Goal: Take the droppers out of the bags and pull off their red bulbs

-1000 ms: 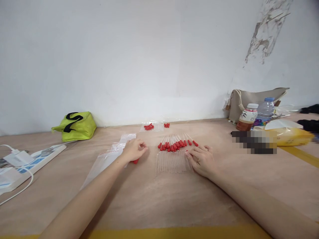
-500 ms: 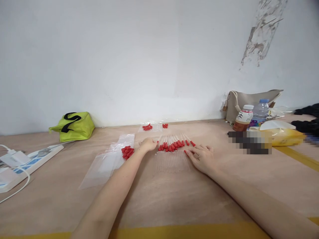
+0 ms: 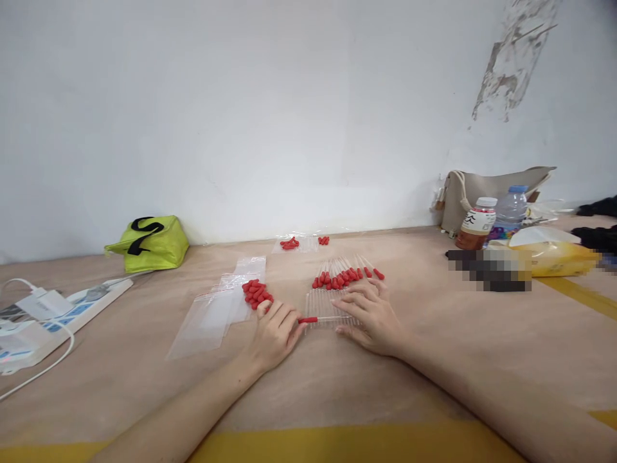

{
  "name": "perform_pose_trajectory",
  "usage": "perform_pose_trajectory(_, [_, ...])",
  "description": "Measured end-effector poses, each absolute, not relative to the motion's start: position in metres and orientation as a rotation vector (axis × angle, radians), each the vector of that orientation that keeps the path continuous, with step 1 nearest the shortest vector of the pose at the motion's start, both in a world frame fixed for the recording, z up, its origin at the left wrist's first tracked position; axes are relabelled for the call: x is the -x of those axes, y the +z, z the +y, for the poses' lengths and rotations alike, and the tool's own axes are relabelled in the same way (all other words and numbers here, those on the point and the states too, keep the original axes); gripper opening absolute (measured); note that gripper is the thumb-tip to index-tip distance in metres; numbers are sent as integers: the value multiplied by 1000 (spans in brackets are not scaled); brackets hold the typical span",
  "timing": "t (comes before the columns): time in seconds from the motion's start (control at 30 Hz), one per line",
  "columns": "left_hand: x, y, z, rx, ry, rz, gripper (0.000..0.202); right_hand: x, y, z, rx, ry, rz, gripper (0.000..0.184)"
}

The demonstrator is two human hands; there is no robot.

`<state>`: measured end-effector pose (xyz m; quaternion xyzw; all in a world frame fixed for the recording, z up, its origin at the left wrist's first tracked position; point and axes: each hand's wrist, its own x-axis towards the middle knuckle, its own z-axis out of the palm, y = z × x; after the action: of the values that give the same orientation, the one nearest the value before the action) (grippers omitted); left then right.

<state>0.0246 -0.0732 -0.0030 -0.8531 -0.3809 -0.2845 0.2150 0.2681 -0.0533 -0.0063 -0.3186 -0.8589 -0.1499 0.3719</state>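
Near the middle of the pale wooden counter (image 3: 434, 360), the left hand (image 3: 274, 334) has its fingers (image 3: 289, 323) pinched shut on a small red rubber cap (image 3: 307, 319), which sits at the left end of a row of clear glass tubes (image 3: 324, 302). The right hand (image 3: 373, 316) lies over that row with fingers stretched out; whether they grip a tube cannot be told. A loose heap of red rubber caps (image 3: 257, 292) lies just left of the tubes, and red-capped glass droppers (image 3: 347, 276) fan out toward the counter's far edge.

Red rubber caps (image 3: 257, 294) are lying left of the row of clear glass tubes (image 3: 324, 303), red-capped glass droppers (image 3: 347, 276) lying behind it.
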Motion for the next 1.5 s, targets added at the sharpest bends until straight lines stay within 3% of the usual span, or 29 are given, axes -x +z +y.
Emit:
perform_pose_trajectory(0.13, [-31,-3,-70,2374,-856,-1048,11,-261,-14,-53,787,-413,-2182,19])
perform_pose_trajectory(0.4, [-34,-2,-71,2407,-985,-886,12,-252,-18,-57,732,-369,-2176,16])
perform_pose_trajectory(0.87, [-19,-3,-76,2428,-886,-733,12,-268,-16,-63,678,-340,-2173,17])
perform_pose_trajectory(1.1, [18,17,-50,2251,-1313,-1307,20,-281,-16,-54,866,-237,-2005,16])
perform_pose_trajectory(1.3, [66,48,-1,2026,-1265,-2184,32,-255,2,-38,901,-281,-1942,18])
perform_pose_trajectory(1.5, [97,48,37,1904,-1359,-2376,41,-228,-1,-16,927,-507,-1964,19])
